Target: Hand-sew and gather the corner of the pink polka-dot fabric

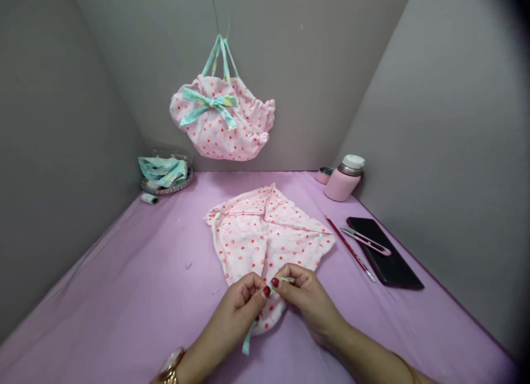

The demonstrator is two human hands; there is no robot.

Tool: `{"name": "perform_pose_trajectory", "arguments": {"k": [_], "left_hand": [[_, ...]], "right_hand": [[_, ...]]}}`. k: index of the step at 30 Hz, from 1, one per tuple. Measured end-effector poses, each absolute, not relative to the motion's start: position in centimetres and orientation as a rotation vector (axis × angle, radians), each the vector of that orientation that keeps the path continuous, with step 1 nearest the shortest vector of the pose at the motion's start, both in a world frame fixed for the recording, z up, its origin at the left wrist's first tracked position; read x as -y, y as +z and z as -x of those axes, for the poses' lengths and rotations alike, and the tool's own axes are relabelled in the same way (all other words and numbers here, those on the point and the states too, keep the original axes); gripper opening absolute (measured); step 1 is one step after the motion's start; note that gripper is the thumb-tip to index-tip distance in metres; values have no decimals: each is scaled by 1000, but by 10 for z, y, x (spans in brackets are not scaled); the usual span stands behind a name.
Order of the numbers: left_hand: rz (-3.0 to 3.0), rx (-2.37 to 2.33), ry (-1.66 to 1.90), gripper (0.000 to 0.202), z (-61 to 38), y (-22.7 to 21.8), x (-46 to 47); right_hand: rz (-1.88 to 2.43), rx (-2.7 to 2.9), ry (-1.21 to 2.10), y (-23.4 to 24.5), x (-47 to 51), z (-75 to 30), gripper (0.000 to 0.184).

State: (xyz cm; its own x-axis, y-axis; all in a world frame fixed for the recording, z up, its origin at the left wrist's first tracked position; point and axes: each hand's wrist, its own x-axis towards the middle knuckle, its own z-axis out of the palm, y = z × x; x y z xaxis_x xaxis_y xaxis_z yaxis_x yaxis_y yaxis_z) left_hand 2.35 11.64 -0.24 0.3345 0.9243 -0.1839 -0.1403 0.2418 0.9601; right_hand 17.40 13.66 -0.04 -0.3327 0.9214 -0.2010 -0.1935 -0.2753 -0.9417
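Note:
A pink dotted cloth piece (244,246) with seams lies on the table in front of me. Over its near end, my left hand (248,296) and my right hand (298,290) meet, thumbs almost touching. Both hands pinch a narrow mint-green fabric ribbon (247,342). One end of it hangs below my left fingers, and a short end sticks out by my right thumb. Between the fingertips the ribbon is mostly hidden, so I cannot tell whether it is knotted.
A dotted pink bag (223,135) with a mint bow hangs at the back. Mint fabric (163,171) fills a dish (168,189) beside a thread spool (149,198). At right are a pink bottle (342,185), small tin (324,175), red pencil (350,247), thread snips (368,242) and black phone (393,265).

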Motion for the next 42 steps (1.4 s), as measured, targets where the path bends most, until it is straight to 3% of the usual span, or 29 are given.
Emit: {"name": "perform_pose_trajectory", "arguments": {"k": [9,17,22,27,35,42], "left_hand": [[-789,-1005,915,30,-23,-5,-125],[-614,-923,1020,21,-20,1,-120],[-555,-889,1090,16,-20,2,-119],[-535,-874,1090,14,-20,1,-119],[-734,-1075,1070,13,-19,4,-119],[-934,-1199,990,23,-13,4,-120]], "right_hand": [[1029,1086,1613,-3,-137,-180,30],[847,1961,1303,7,-120,-167,17],[1041,1957,1414,0,-120,-160,10],[937,2029,1489,-2,-121,-161,9],[905,1636,1857,-1,-125,-168,27],[916,1517,1774,5,-127,-174,31]]}}
